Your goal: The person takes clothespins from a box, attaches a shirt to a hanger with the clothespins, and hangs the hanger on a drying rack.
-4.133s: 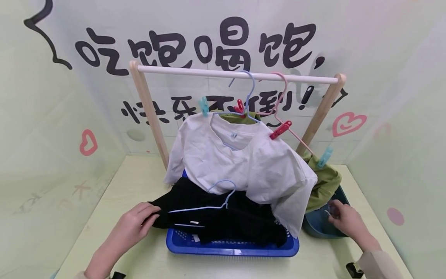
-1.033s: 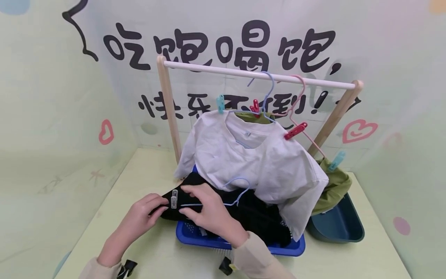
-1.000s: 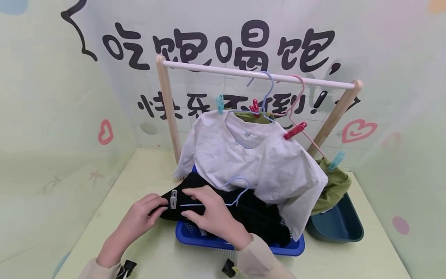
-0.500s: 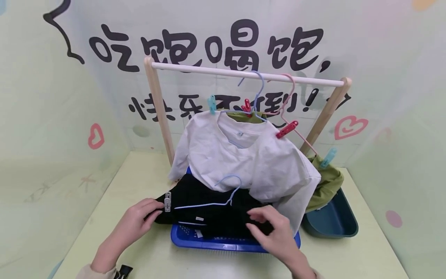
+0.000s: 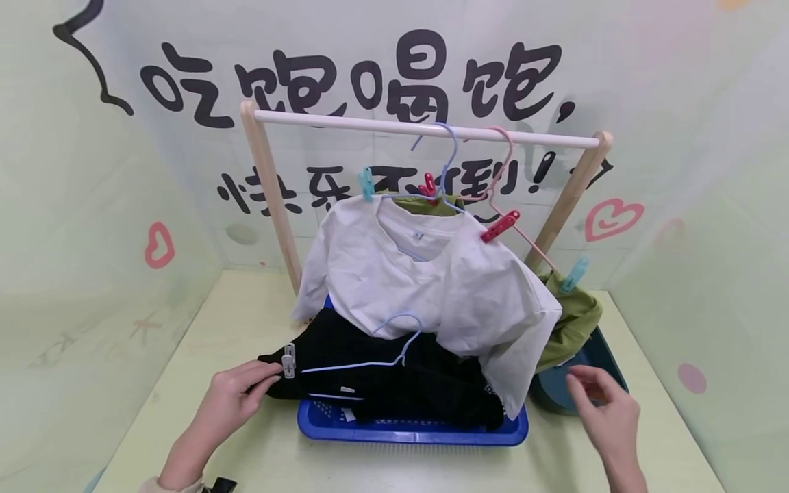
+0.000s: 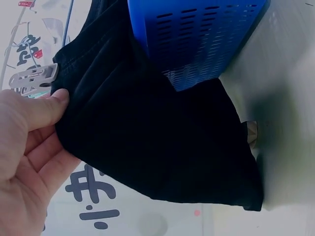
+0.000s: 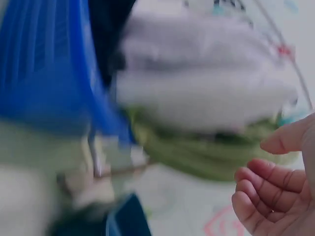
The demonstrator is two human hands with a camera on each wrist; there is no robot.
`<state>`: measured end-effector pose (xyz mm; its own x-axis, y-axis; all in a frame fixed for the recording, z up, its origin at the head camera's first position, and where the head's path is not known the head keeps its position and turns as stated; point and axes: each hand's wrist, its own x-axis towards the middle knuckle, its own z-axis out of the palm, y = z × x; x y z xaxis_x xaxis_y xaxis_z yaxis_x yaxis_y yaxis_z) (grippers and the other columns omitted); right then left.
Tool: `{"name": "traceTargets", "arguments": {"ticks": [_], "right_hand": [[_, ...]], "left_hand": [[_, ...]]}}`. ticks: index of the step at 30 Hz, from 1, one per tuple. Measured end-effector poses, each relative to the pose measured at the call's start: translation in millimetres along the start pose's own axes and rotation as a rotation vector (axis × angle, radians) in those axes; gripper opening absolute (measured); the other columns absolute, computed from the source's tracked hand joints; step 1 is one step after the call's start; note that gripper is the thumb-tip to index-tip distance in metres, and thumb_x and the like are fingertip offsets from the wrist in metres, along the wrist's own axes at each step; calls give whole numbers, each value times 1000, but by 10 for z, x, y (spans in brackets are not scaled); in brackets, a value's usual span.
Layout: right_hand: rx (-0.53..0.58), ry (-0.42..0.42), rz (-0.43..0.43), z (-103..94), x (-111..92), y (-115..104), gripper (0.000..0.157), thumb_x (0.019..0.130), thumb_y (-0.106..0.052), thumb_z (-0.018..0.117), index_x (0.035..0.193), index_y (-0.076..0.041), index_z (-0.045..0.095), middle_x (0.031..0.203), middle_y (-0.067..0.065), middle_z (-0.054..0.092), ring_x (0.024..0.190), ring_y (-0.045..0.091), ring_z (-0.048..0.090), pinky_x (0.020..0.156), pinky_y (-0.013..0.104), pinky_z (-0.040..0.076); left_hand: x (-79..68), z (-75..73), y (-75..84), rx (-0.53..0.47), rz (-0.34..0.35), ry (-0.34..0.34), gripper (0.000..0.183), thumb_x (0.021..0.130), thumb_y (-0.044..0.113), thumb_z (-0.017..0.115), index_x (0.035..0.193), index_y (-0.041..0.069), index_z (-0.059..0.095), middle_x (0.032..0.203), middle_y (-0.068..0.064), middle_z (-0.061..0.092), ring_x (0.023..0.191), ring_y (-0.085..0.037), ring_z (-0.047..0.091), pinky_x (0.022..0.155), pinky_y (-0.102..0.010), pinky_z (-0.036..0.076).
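Observation:
My left hand (image 5: 237,390) pinches the left edge of a black garment (image 5: 425,390) between thumb and fingers. A clear clothespin (image 5: 288,361) is clipped there, right beside my fingertips; in the left wrist view the clothespin (image 6: 34,78) sits just above my thumb. A light blue hanger (image 5: 354,367) lies within the garment, its hook standing up in front of a white T-shirt (image 5: 394,281). The garment drapes over a blue basket (image 5: 413,436). My right hand (image 5: 607,411), fingers loosely bent and holding nothing, is over the front of a dark teal bin (image 5: 548,397).
A rack with a white rail (image 5: 345,123) stands behind the basket. From it hang the white T-shirt on a blue hanger and an olive garment (image 5: 573,322) on a pink hanger, held by red clothespins (image 5: 501,226) and teal clothespins (image 5: 574,275).
My right hand carried the clear clothespin from the bin to the black garment's left end, let it go clipped there, then moved back right to the bin. My left hand kept its pinch.

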<state>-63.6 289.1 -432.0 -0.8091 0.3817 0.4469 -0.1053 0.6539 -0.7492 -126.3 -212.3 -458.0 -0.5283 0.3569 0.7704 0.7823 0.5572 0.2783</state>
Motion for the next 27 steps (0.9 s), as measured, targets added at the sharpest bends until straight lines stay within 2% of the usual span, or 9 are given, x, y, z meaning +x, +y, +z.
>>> {"name": "traceTargets", "arguments": {"ticks": [2, 5, 9, 13, 17, 20, 22, 25, 27], "right_hand": [[-88, -16, 114, -43, 91, 112, 7, 82, -4, 68, 89, -1, 69, 71, -12, 63, 60, -8, 51, 57, 7, 41], [-217, -100, 185, -68, 242, 295, 14, 86, -11, 65, 93, 1, 68, 73, -1, 66, 61, -5, 50, 55, 12, 40], [-315, -225, 188, -39, 440, 521, 20, 88, -11, 62, 94, 8, 65, 78, 17, 66, 63, 11, 57, 56, 24, 43], [-356, -280, 176, 15, 614, 682, 22, 86, -8, 62, 92, 13, 63, 77, 21, 65, 67, 30, 59, 61, 36, 45], [-387, -326, 195, 50, 758, 757, 25, 86, -11, 61, 90, 14, 63, 80, 25, 64, 74, 39, 58, 66, 46, 46], [-408, -379, 202, 71, 866, 790, 26, 84, -13, 58, 86, 13, 63, 76, 23, 64, 69, 36, 58, 62, 44, 47], [-423, -427, 197, 87, 937, 811, 27, 83, -15, 56, 75, 10, 61, 64, 17, 59, 59, 28, 54, 54, 38, 45], [-448, -501, 196, 116, 1034, 849, 31, 82, -15, 51, 55, -2, 47, 51, 2, 42, 48, 17, 39, 47, 30, 34], [-470, -546, 203, 137, 1090, 866, 33, 84, -16, 48, 53, -10, 37, 51, 0, 35, 48, 17, 35, 46, 30, 33]], "left_hand": [[-18, -1, -8, 0, -3, 14, 48, 97, 36, 45, 82, 0, 72, 76, -7, 69, 67, -14, 66, 60, -11, 50], [-35, -7, -12, -8, -9, 26, 48, 96, 37, 46, 82, -1, 72, 76, -8, 69, 68, -13, 66, 62, -10, 49], [-48, -11, -15, -29, -6, 37, 47, 96, 36, 47, 82, -1, 72, 76, -9, 69, 70, -12, 66, 62, -10, 49], [-58, -13, -17, -44, -7, 44, 45, 96, 35, 48, 82, -2, 71, 76, -10, 69, 70, -12, 66, 59, -10, 49], [-64, -22, -15, -47, -17, 40, 45, 96, 35, 49, 82, -2, 71, 76, -10, 69, 70, -12, 66, 56, -11, 49], [-69, -28, -19, -51, -14, 36, 46, 96, 35, 48, 83, -2, 71, 77, -11, 69, 70, -12, 66, 55, -11, 49], [-71, -32, -22, -51, -14, 34, 46, 96, 35, 47, 83, -3, 71, 77, -11, 69, 70, -13, 66, 55, -11, 49], [-80, -36, -25, -55, -21, 29, 46, 96, 35, 47, 83, -3, 71, 77, -11, 69, 69, -13, 66, 53, -11, 49], [-85, -39, -26, -59, -23, 26, 46, 96, 34, 47, 83, -3, 71, 77, -11, 69, 69, -13, 66, 52, -11, 48]]}}
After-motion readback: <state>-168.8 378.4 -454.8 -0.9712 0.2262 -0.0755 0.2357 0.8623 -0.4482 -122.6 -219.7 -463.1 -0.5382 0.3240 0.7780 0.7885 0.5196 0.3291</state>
